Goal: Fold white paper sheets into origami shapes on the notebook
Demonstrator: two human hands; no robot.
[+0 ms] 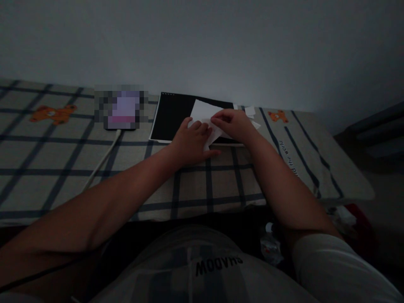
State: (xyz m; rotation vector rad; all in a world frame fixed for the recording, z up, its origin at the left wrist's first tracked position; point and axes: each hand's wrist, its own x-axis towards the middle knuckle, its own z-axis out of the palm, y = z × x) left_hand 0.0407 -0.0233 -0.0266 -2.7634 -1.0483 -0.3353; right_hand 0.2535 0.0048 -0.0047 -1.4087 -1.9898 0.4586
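A white sheet of paper (pixel 205 110) lies at a slant on a black, flat pad or book (pixel 172 115) with a pale edge. My left hand (pixel 192 143) rests on the lower part of the sheet, fingers apart and thumb stretched out to the right. From the right, my right hand (pixel 235 124) pinches the sheet near its right edge, thumb and fingertips together. Part of the sheet is hidden under both hands. Several small white paper pieces (pixel 250 111) lie just beyond the right hand, at the right end of the black pad.
A checked cloth (pixel 158 181) covers the table, which meets a pale wall. On the left lies a phone (pixel 123 111), its screen blurred, with a white cable (pixel 104 158). A plastic bottle (pixel 270 244) and a red container (pixel 360 223) stand below the table's front edge.
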